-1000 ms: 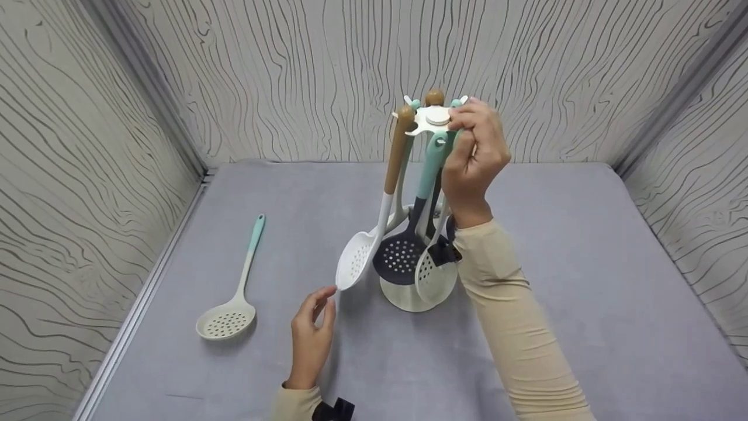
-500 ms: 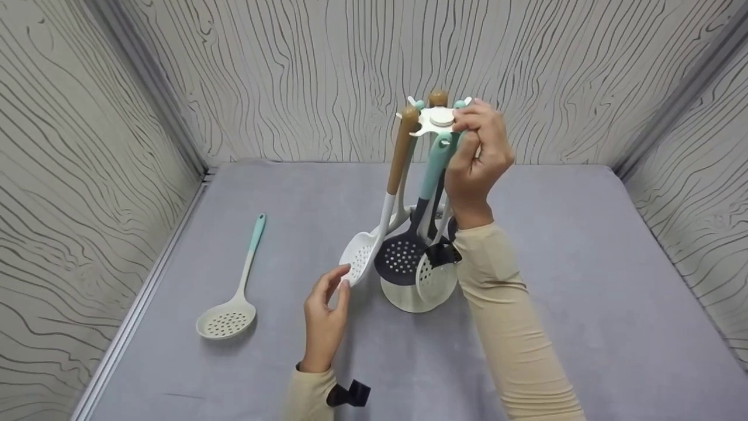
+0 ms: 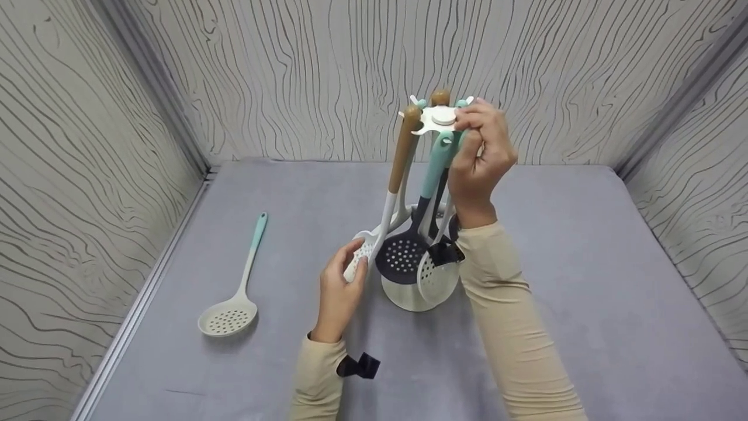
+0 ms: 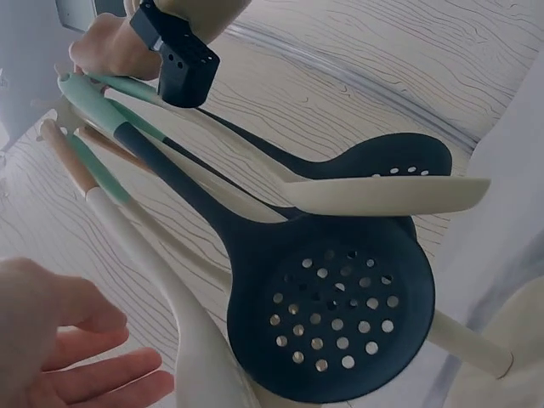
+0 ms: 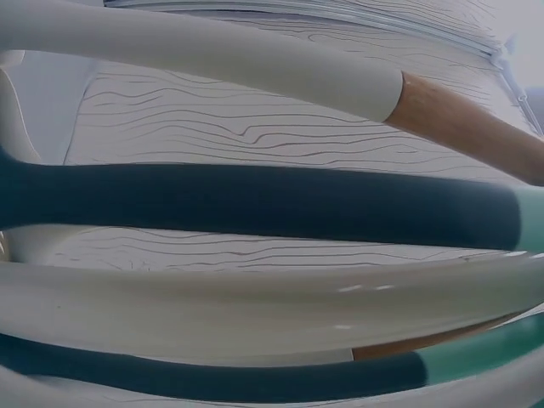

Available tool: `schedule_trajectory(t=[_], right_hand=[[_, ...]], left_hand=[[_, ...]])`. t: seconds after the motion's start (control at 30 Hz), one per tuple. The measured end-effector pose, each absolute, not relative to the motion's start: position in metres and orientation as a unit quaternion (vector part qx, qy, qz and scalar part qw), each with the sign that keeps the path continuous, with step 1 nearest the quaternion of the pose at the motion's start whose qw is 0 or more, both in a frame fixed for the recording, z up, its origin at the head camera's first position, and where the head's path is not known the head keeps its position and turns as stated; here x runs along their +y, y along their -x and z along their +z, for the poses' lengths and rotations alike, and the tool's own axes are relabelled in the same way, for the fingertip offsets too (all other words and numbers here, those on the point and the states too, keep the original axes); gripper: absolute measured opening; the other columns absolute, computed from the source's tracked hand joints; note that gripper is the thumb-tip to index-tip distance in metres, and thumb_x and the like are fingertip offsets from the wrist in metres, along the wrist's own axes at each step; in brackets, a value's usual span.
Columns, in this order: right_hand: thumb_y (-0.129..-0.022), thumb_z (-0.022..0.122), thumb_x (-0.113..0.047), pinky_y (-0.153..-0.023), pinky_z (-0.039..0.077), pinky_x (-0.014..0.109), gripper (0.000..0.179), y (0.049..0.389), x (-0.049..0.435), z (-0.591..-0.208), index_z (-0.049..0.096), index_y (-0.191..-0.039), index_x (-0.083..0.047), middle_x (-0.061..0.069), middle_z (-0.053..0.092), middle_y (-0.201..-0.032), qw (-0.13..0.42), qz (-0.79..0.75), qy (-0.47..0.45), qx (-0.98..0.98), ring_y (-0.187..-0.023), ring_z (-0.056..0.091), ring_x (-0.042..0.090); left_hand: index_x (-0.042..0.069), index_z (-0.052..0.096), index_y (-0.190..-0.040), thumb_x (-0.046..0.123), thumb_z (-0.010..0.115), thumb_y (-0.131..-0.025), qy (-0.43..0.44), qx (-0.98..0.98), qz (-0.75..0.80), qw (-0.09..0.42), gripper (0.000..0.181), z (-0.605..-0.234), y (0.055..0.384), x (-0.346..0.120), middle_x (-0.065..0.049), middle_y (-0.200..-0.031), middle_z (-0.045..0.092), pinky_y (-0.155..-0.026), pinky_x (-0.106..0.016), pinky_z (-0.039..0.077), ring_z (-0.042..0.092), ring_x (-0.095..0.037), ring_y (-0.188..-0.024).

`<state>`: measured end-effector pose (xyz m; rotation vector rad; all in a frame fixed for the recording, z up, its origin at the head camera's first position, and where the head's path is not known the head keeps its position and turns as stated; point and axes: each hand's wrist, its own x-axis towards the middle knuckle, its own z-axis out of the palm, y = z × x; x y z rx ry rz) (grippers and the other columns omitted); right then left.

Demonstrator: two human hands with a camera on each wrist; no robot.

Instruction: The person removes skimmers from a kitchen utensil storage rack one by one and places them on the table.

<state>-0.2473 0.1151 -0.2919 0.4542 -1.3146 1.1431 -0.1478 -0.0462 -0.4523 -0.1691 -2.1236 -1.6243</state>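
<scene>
A round utensil rack with a white hooked top carries several hanging kitchen tools. My right hand grips the right side of that top, fingers curled at its edge. My left hand is at the bowl of a white skimmer with a brown handle, thumb and fingers spread around the bowl's near edge. In the left wrist view the left fingers lie loosely extended beside the white skimmer. Beside it hangs a dark skimmer with a mint handle. The right wrist view shows only tool handles and shafts, among them a dark shaft.
On the grey cloth at the left lies a cream skimmer with a mint handle, its bowl towards me. The rack's round pale base stands on the cloth. Wood-grain patterned panels enclose the back and sides.
My left hand has moved right and away from me, from the white skimmer's tip to around its bowl. The rack top and right hand have shifted slightly right in view.
</scene>
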Motion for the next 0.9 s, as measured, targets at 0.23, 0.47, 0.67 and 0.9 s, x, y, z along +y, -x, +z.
schedule_trajectory(t=[0.23, 0.47, 0.67, 0.9], right_hand=[[-0.084, 0.041, 0.007, -0.103, 0.054, 0.038, 0.022, 0.248, 0.114, -0.292, 0.055, -0.067, 0.010, 0.026, 0.063, -0.074, 0.623, 0.500, -0.195, -0.570, -0.084, 0.067, 0.022], [-0.082, 0.040, 0.007, -0.106, 0.052, 0.040, 0.021, 0.247, 0.115, -0.292, 0.055, -0.067, 0.011, 0.028, 0.062, -0.075, 0.619, 0.507, -0.190, -0.569, -0.082, 0.066, 0.017], [-0.078, 0.040, -0.004, -0.107, 0.051, 0.042, 0.023, 0.248, 0.118, -0.293, 0.056, -0.070, 0.012, 0.028, 0.061, -0.076, 0.614, 0.508, -0.204, -0.568, -0.083, 0.064, 0.014], [-0.072, 0.055, -0.018, -0.105, 0.053, 0.041, 0.027, 0.251, 0.118, -0.295, 0.058, -0.071, 0.009, 0.025, 0.062, -0.075, 0.620, 0.492, -0.209, -0.574, -0.085, 0.063, 0.012]], left_hand=[[-0.004, 0.062, -0.118, -0.001, 0.058, -0.090, 0.067, -0.775, -0.588, 0.220, 0.029, -0.442, 0.157, -0.039, -0.021, -0.118, 0.067, -0.096, -0.042, 0.056, 0.066, -0.031, -0.110], [-0.005, 0.060, -0.120, -0.001, 0.057, -0.090, 0.082, -0.772, -0.590, 0.221, 0.030, -0.437, 0.165, -0.032, -0.021, -0.120, 0.066, -0.102, -0.042, 0.053, 0.064, -0.033, -0.114], [-0.008, 0.057, -0.124, 0.000, 0.056, -0.091, 0.095, -0.770, -0.589, 0.228, 0.034, -0.433, 0.171, -0.025, -0.022, -0.125, 0.064, -0.109, -0.038, 0.049, 0.060, -0.034, -0.122], [-0.012, 0.052, -0.129, -0.001, 0.054, -0.092, 0.117, -0.761, -0.596, 0.227, 0.039, -0.431, 0.176, -0.019, -0.028, -0.130, 0.060, -0.110, -0.039, 0.047, 0.057, -0.037, -0.124]])
